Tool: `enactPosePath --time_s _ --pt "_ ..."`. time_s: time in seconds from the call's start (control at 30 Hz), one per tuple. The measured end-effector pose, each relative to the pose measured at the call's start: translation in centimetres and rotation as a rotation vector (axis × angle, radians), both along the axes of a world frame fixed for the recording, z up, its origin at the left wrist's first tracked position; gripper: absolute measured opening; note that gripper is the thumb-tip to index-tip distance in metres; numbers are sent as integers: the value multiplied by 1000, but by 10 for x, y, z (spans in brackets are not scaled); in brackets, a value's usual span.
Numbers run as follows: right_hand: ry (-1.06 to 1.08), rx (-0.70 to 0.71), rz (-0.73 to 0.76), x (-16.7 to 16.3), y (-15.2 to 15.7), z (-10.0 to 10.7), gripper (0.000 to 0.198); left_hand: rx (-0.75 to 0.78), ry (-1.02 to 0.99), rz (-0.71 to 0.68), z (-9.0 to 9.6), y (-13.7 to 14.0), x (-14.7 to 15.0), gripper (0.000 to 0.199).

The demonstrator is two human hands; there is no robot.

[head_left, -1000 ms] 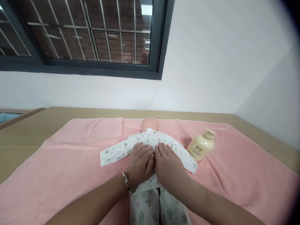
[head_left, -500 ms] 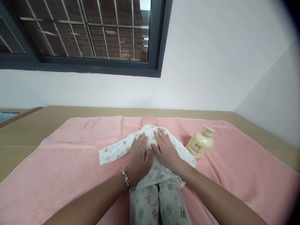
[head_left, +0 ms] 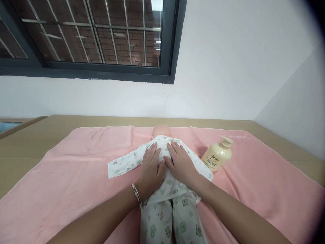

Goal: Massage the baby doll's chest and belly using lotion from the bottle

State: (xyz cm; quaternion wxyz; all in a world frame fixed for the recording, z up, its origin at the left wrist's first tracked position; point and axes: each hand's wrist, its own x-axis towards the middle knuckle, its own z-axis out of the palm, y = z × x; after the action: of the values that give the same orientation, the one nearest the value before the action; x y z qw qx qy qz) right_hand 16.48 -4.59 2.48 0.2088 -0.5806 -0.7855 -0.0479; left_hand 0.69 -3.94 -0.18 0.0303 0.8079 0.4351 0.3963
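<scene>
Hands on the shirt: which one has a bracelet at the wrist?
The left hand, with a silver bracelet at its wrist; the right hand has none.

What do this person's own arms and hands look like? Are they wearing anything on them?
Two ordinary human hands with five fingers each: the left hand and right hand wear no gloves, and no rings show. Around the left wrist sits a shiny, narrow, silver-coloured bracelet; the right has none. No sleeves, cables or markings show on the visible forearms.

A doll (head_left: 168, 188) in white printed clothes (head_left: 156, 220) lies outstretched on pink cloth (head_left: 83, 169), sleeves (head_left: 125, 163) spread.
</scene>
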Motion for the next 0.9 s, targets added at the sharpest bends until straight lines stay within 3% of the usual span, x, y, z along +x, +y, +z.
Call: enactPosePath --time_s 0.3,0.53,0.6,0.73,0.9 --pt "147 25 58 8 7 -1 52 -78 -42 31 4 -1 0 37" --pt "238 331 135 6 3 8 50 -88 -48 -9 -2 -2 -2 53" --pt "173 288 157 6 3 11 53 -71 -80 -46 -2 -3 -3 55" --pt "14 37 223 5 4 11 50 -55 -127 -104 -2 -3 -5 55" --pt "74 124 194 2 1 9 53 -38 -156 -138 -4 -1 -6 55"
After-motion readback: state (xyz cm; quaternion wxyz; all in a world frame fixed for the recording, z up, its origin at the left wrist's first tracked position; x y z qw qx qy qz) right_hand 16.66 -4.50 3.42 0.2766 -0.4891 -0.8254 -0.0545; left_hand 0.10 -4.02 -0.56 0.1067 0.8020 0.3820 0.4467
